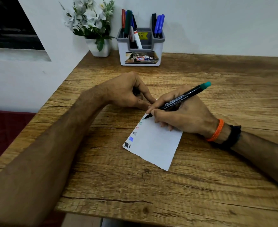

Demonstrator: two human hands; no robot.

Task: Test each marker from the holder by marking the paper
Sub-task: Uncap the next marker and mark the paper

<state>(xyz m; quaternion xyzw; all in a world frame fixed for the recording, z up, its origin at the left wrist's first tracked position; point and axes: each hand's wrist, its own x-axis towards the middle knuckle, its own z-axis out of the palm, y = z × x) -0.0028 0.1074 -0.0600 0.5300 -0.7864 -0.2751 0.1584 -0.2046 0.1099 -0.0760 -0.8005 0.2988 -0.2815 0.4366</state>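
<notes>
1. Head view: right hand [182, 115] pinches marker [179, 100], tip on paper [158, 145] at centre.
2. Left hand [126, 92], fingers curled round something dark, presses the paper's corner.
3. Holder [140, 46] at 12 o'clock.

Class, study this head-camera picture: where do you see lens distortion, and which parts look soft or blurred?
Head view: wide-angle stretch swells the left forearm and bows the table edge; the marks on the paper look smeared; the marker print is only partly legible; lighting is even, without glare.
</notes>
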